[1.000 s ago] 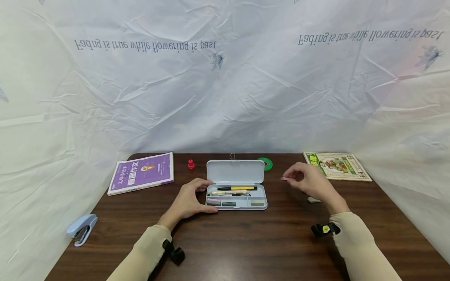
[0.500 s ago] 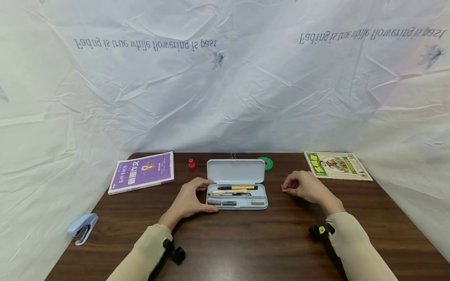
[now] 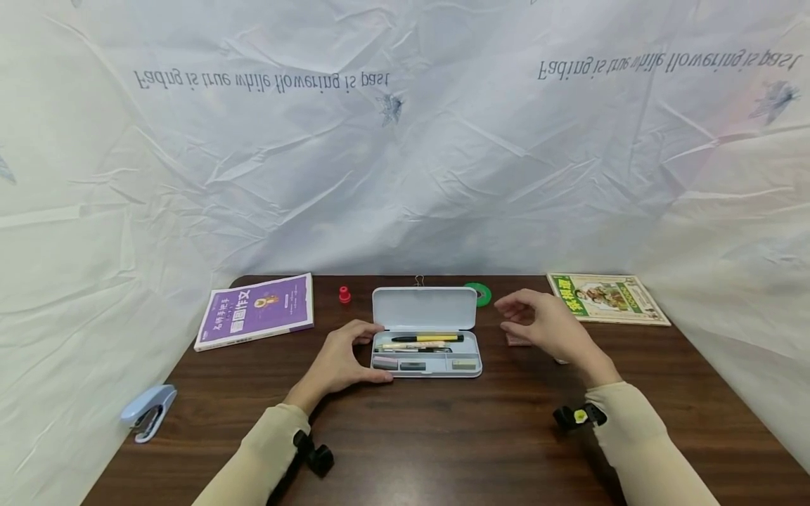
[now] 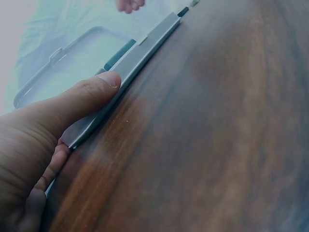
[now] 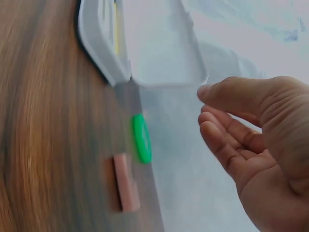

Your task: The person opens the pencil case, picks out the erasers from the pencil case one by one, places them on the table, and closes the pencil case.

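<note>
Steadying pencil case [image 3: 425,351], long axis left-right

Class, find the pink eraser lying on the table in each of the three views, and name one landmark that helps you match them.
Head: pink eraser on the table, right of the pencil case, under the right hand.
Left wrist: not in it.
Right wrist: low centre, beside the green tape.
Shared landmark: the pencil case.
</note>
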`<state>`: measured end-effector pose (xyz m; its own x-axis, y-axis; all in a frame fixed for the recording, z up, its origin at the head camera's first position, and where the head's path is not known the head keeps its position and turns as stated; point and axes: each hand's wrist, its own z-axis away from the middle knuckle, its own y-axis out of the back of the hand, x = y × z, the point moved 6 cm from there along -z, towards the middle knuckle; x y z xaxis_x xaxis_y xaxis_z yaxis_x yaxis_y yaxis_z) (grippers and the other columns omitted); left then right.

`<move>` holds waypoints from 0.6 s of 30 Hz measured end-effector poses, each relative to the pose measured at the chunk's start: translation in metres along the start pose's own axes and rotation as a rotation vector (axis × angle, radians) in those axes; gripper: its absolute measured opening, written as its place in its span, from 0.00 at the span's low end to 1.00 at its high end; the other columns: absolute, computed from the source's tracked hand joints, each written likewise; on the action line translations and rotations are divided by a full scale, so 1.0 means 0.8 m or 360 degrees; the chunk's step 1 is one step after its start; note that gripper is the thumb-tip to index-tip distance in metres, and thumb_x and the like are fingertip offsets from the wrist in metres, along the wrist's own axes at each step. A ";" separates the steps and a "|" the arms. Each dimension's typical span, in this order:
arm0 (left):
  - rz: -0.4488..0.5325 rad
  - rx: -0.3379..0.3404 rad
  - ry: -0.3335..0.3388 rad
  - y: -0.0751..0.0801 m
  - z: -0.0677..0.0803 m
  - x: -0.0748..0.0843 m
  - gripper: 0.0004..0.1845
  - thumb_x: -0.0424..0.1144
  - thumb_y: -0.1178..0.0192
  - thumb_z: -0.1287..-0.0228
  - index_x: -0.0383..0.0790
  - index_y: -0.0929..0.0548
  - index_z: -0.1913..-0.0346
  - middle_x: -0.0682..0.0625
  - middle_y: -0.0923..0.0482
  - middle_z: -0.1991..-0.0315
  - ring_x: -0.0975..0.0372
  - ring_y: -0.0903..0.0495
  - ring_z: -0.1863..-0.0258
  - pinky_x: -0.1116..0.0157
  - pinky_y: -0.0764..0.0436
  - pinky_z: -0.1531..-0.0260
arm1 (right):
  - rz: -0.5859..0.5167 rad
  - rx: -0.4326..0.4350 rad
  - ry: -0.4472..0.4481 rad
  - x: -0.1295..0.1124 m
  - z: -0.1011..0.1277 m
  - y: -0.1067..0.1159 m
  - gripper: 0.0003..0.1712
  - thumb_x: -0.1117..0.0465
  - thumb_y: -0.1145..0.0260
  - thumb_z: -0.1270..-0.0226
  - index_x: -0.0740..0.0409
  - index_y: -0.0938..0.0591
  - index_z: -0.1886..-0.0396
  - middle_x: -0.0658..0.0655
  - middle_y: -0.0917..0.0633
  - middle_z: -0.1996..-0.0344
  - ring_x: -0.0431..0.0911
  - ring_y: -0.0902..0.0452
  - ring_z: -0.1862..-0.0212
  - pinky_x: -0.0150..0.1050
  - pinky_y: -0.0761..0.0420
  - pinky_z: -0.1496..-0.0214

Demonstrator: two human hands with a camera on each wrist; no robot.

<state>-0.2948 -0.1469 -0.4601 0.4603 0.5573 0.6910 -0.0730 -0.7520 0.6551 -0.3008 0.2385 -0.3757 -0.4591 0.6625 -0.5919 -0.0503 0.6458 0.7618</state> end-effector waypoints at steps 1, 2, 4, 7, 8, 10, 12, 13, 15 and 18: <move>0.0002 0.0001 -0.0001 0.000 0.000 0.000 0.48 0.57 0.05 0.61 0.48 0.13 0.32 0.56 0.15 0.36 0.59 0.13 0.39 0.57 0.13 0.34 | -0.0017 0.0010 0.0019 -0.006 0.000 0.000 0.18 0.66 0.21 0.26 0.54 0.10 0.40 0.59 0.09 0.47 0.46 0.11 0.51 0.42 0.08 0.47; 0.0005 0.0001 -0.0001 0.000 0.000 0.000 0.48 0.57 0.05 0.61 0.49 0.13 0.32 0.55 0.14 0.36 0.60 0.13 0.39 0.57 0.13 0.34 | -0.0031 0.0018 0.0039 -0.012 -0.001 0.000 0.18 0.66 0.21 0.27 0.53 0.10 0.40 0.58 0.09 0.47 0.47 0.11 0.50 0.42 0.08 0.47; 0.0008 0.0002 0.0001 0.000 -0.001 0.000 0.48 0.57 0.05 0.61 0.49 0.13 0.32 0.55 0.14 0.36 0.60 0.13 0.39 0.57 0.13 0.34 | -0.0067 0.0022 0.0073 -0.023 -0.001 -0.001 0.19 0.67 0.21 0.27 0.52 0.10 0.40 0.56 0.09 0.47 0.47 0.11 0.50 0.41 0.08 0.50; 0.0008 0.0003 0.0009 0.000 -0.001 -0.001 0.49 0.57 0.05 0.61 0.49 0.13 0.32 0.55 0.14 0.36 0.60 0.13 0.40 0.56 0.13 0.35 | -0.0138 -0.0012 0.0106 -0.034 -0.001 -0.008 0.18 0.67 0.21 0.27 0.52 0.10 0.40 0.53 0.09 0.48 0.45 0.11 0.50 0.39 0.08 0.51; 0.0006 0.0002 0.0009 0.000 -0.001 -0.001 0.49 0.57 0.05 0.61 0.49 0.13 0.32 0.55 0.14 0.37 0.60 0.13 0.40 0.56 0.13 0.35 | -0.0155 -0.0028 0.0120 -0.037 -0.002 -0.012 0.19 0.68 0.21 0.27 0.52 0.10 0.41 0.53 0.08 0.49 0.45 0.11 0.51 0.38 0.08 0.51; 0.0002 0.0000 0.0011 0.000 -0.001 -0.002 0.48 0.58 0.05 0.61 0.50 0.13 0.32 0.56 0.14 0.37 0.60 0.13 0.40 0.56 0.13 0.35 | -0.0190 -0.0069 0.0157 -0.042 -0.003 -0.021 0.19 0.70 0.21 0.28 0.54 0.10 0.41 0.53 0.08 0.50 0.44 0.11 0.52 0.38 0.08 0.50; 0.0002 -0.0001 0.0009 0.000 -0.001 -0.002 0.48 0.58 0.05 0.61 0.50 0.13 0.32 0.56 0.14 0.37 0.60 0.13 0.40 0.56 0.13 0.35 | -0.0197 -0.0118 0.0197 -0.044 -0.005 -0.032 0.18 0.71 0.20 0.30 0.56 0.09 0.43 0.55 0.07 0.51 0.43 0.11 0.53 0.38 0.08 0.50; 0.0003 -0.0002 0.0007 0.000 -0.001 -0.002 0.48 0.58 0.05 0.61 0.50 0.13 0.32 0.56 0.14 0.37 0.60 0.13 0.40 0.56 0.13 0.35 | -0.0200 -0.0148 0.0211 -0.045 -0.005 -0.039 0.18 0.72 0.20 0.30 0.56 0.09 0.43 0.56 0.07 0.52 0.42 0.11 0.54 0.38 0.08 0.50; 0.0003 -0.0003 0.0010 0.000 -0.001 -0.003 0.48 0.59 0.06 0.61 0.50 0.13 0.32 0.57 0.14 0.36 0.60 0.13 0.39 0.56 0.13 0.34 | -0.0190 -0.0208 0.0240 -0.047 -0.005 -0.050 0.17 0.72 0.21 0.30 0.58 0.08 0.44 0.57 0.07 0.52 0.42 0.11 0.54 0.39 0.08 0.51; 0.0002 -0.0003 0.0008 0.000 -0.001 -0.002 0.48 0.59 0.06 0.60 0.51 0.13 0.32 0.58 0.15 0.36 0.60 0.14 0.39 0.56 0.13 0.34 | -0.0149 -0.0298 0.0275 -0.050 -0.003 -0.066 0.15 0.72 0.22 0.28 0.57 0.08 0.45 0.56 0.08 0.53 0.40 0.12 0.55 0.38 0.08 0.52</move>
<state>-0.2965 -0.1477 -0.4609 0.4558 0.5580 0.6935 -0.0755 -0.7520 0.6548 -0.2820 0.1768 -0.3919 -0.5882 0.5181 -0.6209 -0.2555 0.6094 0.7506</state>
